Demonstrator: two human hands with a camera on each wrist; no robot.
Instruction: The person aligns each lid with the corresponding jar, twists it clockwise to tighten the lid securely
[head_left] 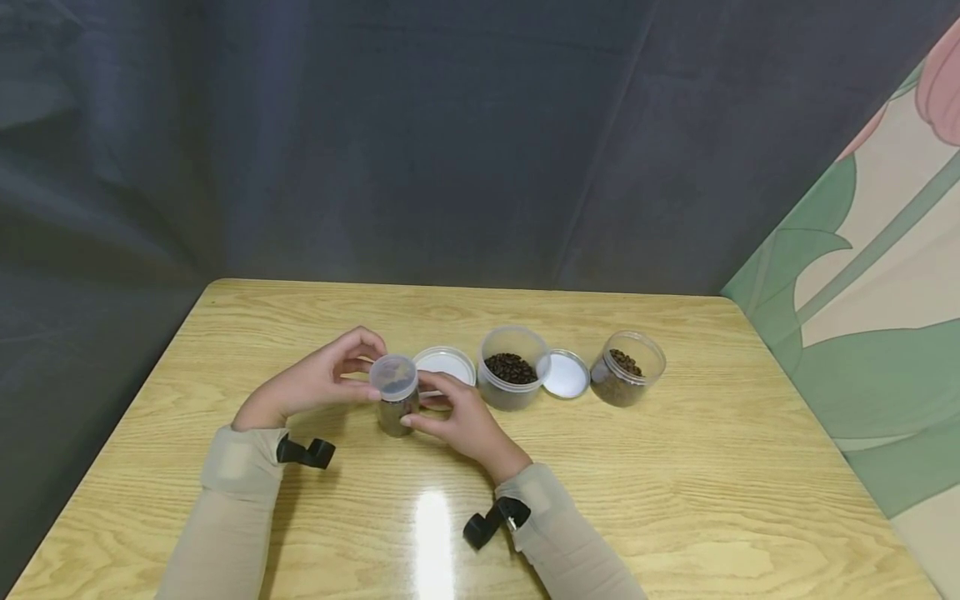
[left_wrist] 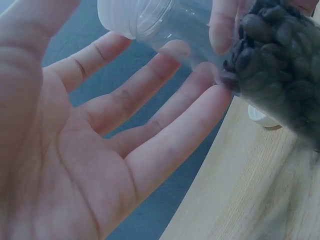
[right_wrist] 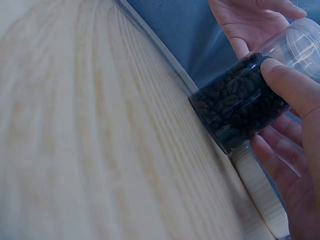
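A small clear jar (head_left: 395, 414) of dark coffee beans stands upright near the middle left, capped by a translucent lid (head_left: 393, 375). My left hand (head_left: 330, 379) holds the lid from the left, with the thumb on its near side and fingers behind. From the right, my right hand (head_left: 465, 421) grips the jar's body, its thumb (right_wrist: 287, 82) pressed against the clear wall. Beans (left_wrist: 275, 65) fill the lower part of the jar in the left wrist view. The left palm (left_wrist: 65, 175) stays apart from the jar.
Behind the right hand lies a white round lid (head_left: 447, 361). To the right stand an uncovered tub of dark beans (head_left: 510, 398), another white lid (head_left: 566, 375) and an uncovered jar of browner beans (head_left: 618, 390). The wooden table (head_left: 675, 500) ends at a dark curtain (head_left: 450, 167).
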